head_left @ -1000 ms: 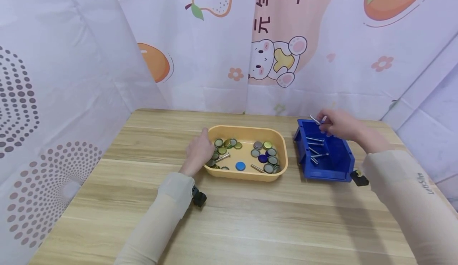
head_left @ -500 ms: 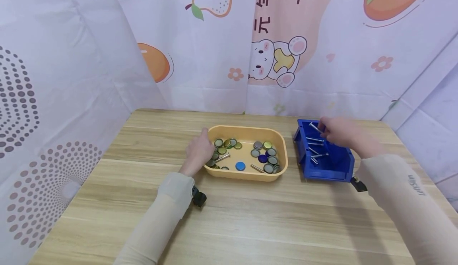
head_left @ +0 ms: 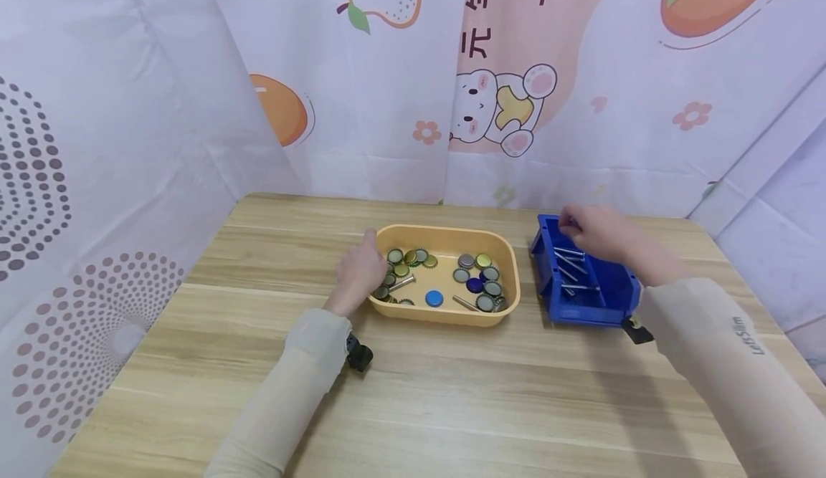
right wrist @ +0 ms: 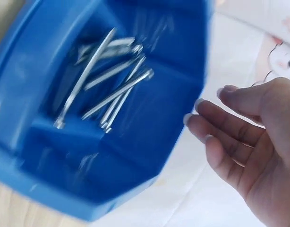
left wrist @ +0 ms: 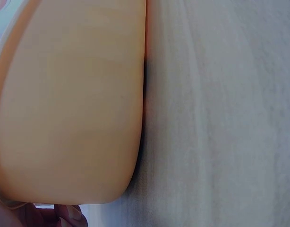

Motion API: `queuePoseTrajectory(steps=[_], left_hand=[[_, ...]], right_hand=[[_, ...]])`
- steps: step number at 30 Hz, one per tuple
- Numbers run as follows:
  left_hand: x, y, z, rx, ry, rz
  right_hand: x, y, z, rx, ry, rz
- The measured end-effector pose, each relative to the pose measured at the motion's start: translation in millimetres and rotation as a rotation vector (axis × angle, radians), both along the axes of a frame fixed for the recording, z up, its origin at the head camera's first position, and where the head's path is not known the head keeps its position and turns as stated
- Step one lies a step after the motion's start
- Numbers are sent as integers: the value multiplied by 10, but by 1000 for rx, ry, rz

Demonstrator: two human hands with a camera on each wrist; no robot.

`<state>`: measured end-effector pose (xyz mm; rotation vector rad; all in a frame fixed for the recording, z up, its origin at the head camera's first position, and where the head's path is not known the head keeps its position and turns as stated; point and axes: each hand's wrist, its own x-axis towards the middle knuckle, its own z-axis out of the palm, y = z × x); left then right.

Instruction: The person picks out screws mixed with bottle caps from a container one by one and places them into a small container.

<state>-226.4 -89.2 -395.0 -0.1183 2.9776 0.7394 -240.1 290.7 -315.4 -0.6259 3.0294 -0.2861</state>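
At the left end of a yellow tray (head_left: 439, 315), my left hand (head_left: 361, 269) grips the rim; its fingertips (left wrist: 75, 213) show at the tray's end in the left wrist view. Bottle caps (head_left: 466, 261), a blue cap (head_left: 434, 298) and two bolts (head_left: 403, 284) lie in the tray. My right hand (right wrist: 249, 132) hovers at the back rim of a blue bin (head_left: 584, 314), its fingers loosely bent with nothing between them. Several long silver bolts (right wrist: 117, 95) lie crossed in the bin's left part, beside a low divider.
Both containers stand on a wooden table (head_left: 452, 406), a narrow gap between them. A printed white curtain (head_left: 361, 105) hangs behind the table's back edge. Another dotted curtain (head_left: 97, 213) closes off the left side.
My right hand lowered a bolt into the blue bin and let it go, shifting slightly left. The bolts inside lie differently now. My left hand keeps its hold on the tray.
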Motion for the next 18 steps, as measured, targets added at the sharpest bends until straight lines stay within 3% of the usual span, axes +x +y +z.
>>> queuePoseTrajectory(steps=[7, 18], left_hand=[[1, -6, 3, 6, -2, -7], [-5, -11, 7, 18, -13, -6]], right_hand=[[57, -452, 111, 8, 47, 40], [195, -1086, -49, 4, -207, 154]])
